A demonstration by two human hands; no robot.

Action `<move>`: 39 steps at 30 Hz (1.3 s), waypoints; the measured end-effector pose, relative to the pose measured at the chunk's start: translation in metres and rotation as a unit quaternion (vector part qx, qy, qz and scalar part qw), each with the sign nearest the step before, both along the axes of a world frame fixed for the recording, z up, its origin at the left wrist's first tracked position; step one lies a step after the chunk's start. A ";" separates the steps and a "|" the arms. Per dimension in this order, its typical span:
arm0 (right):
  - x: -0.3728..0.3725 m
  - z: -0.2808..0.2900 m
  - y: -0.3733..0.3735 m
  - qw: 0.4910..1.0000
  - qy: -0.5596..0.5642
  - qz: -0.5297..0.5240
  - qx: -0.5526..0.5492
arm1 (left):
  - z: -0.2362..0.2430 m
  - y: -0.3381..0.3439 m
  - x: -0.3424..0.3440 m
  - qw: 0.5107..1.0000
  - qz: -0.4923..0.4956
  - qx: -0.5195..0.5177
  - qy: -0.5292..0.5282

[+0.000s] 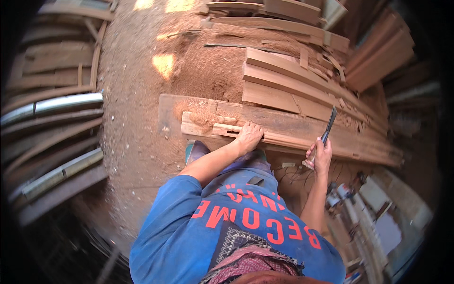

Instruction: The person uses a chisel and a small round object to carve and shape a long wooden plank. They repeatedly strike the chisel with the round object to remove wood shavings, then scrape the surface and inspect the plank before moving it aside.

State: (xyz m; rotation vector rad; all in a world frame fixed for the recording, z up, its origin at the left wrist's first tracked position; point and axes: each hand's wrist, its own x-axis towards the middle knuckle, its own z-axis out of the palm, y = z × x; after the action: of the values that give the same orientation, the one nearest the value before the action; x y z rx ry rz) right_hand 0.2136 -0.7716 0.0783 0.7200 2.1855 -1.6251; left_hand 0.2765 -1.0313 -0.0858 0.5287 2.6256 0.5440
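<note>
A long pale wooden strip (283, 139) with a dark slot near its left end lies along the near edge of a thick plank (172, 106). My left hand (249, 137) is closed over the strip just right of the slot, its fingers curled over the far side. Off to the right, my right hand (320, 156) grips a chisel (330, 121) by its handle. The chisel blade points up and away, apart from the strip. Wood shavings (201, 111) are heaped on the plank beside a small loose wooden piece (228, 119).
Stacked boards (272, 90) lie beyond the plank on the right. Sawdust (208, 71) covers the floor ahead. Racked timber (56, 118) stands at the left, with leaning boards (380, 52) at far right. Scraps and a white container (344, 190) crowd the lower right.
</note>
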 end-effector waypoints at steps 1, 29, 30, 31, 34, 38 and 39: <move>0.008 0.018 -0.018 0.999 -0.032 -0.036 -0.013 | -0.002 -0.005 -0.002 1.000 -0.015 0.007 -0.010; 0.285 -0.066 -0.276 0.918 -0.079 -0.368 -0.122 | 0.004 -0.200 -0.019 0.966 -0.252 0.030 -0.056; 0.284 -0.066 -0.287 0.912 -0.061 -0.385 -0.130 | 0.004 -0.194 -0.021 0.965 -0.253 0.042 -0.064; 0.281 -0.065 -0.300 0.904 -0.046 -0.402 -0.137 | 0.004 -0.190 -0.024 0.958 -0.274 0.047 -0.062; 0.268 -0.069 -0.346 0.893 -0.022 -0.435 -0.115 | -0.012 -0.188 -0.032 0.938 -0.334 0.079 -0.046; 0.231 -0.063 -0.419 0.892 -0.074 -0.447 -0.006 | -0.037 -0.197 -0.037 0.911 -0.396 0.114 -0.011; 0.234 -0.085 -0.439 0.893 -0.054 -0.444 0.058 | -0.036 -0.199 -0.038 0.906 -0.404 0.123 -0.014</move>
State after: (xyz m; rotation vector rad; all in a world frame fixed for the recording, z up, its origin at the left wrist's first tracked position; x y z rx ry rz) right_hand 0.4471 -1.2104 -0.0071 2.0062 1.9759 -1.7319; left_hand 0.2382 -1.2300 -0.1219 1.5613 2.0375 0.5780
